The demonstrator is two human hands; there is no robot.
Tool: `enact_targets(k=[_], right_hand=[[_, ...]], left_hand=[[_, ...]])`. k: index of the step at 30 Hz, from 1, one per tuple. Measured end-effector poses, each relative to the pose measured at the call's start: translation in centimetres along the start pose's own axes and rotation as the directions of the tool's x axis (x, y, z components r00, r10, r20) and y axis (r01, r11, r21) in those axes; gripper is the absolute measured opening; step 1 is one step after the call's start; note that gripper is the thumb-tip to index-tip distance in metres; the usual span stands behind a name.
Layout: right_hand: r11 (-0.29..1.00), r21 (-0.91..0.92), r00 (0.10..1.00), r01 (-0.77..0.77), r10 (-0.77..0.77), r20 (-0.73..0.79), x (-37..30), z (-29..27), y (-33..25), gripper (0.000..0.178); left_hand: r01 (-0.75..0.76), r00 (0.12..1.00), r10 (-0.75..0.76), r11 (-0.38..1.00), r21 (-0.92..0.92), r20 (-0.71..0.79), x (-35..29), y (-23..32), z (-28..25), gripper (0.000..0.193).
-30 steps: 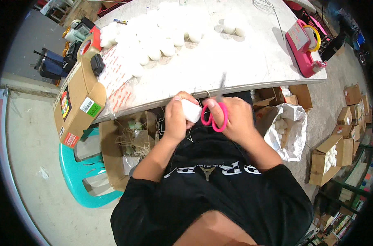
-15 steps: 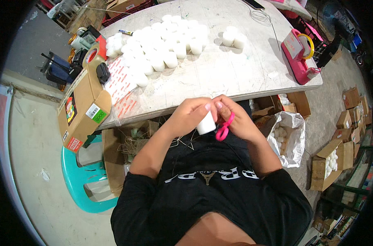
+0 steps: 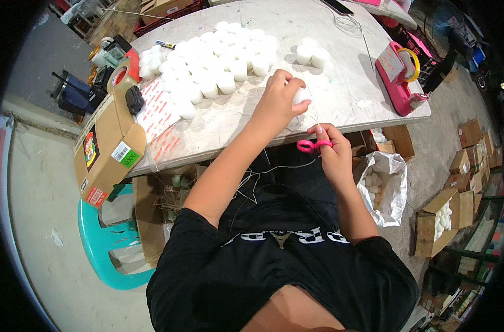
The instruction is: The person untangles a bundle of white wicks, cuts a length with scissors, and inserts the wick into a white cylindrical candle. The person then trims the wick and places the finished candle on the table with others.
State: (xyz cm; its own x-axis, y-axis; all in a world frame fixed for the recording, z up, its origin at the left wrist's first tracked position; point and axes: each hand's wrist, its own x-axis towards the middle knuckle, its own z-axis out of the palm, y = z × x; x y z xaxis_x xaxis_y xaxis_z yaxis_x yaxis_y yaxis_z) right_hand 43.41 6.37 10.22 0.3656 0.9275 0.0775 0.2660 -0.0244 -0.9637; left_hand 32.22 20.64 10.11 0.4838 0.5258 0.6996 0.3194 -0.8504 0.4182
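Observation:
Over the table's front edge, my left hand [image 3: 275,104] is closed round a short white candle [image 3: 302,97], its fingers over the top and the thumb on the near side. My right hand [image 3: 336,154] is closed lower down to the right, just off the edge, holding small scissors with pink loop handles [image 3: 307,146]. The scissor blades are hidden. A thin pale cord [image 3: 285,166] runs from near my right hand across my lap. Farther back on the white table [image 3: 346,83] stands a large cluster of similar white candles [image 3: 224,61], with a few more candles [image 3: 311,53] apart to the right.
A pink tape dispenser [image 3: 393,83] stands at the table's right end. At left are a cardboard box [image 3: 110,146], a printed plastic sheet [image 3: 158,116] and a marker [image 3: 165,44]. Below sit a teal chair [image 3: 94,243] and a silvery bag [image 3: 393,193] of white pieces.
My left hand has carried the candle forward from over my lap to the table. My right hand has drawn apart to the right with the scissors. The view has shifted slightly.

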Motion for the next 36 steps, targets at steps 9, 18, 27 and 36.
enact_targets(k=[9,18,27,36], right_hand=[[0.996,0.092,1.0,0.01,-0.008,-0.023,-0.1,1.6,0.0,0.021],[0.845,-0.269,0.873,0.462,-0.486,-0.03,0.9,1.1,-0.7,0.014],[0.942,-0.056,0.944,0.33,-0.329,0.027,-0.4,2.1,-1.6,0.014],[0.922,-0.152,0.934,0.356,-0.346,0.086,-0.6,2.2,-1.3,0.015]], left_hand=[[0.336,0.941,-0.313,0.915,-0.225,0.132,-1.3,1.3,-0.1,0.046],[0.102,0.986,-0.142,0.932,0.349,0.091,0.6,-0.8,-1.3,0.058],[-0.046,0.978,-0.1,0.752,0.657,0.182,1.2,-4.7,-4.0,0.044],[0.211,0.961,-0.228,0.97,0.117,0.158,-1.7,-1.6,-5.8,0.03]])
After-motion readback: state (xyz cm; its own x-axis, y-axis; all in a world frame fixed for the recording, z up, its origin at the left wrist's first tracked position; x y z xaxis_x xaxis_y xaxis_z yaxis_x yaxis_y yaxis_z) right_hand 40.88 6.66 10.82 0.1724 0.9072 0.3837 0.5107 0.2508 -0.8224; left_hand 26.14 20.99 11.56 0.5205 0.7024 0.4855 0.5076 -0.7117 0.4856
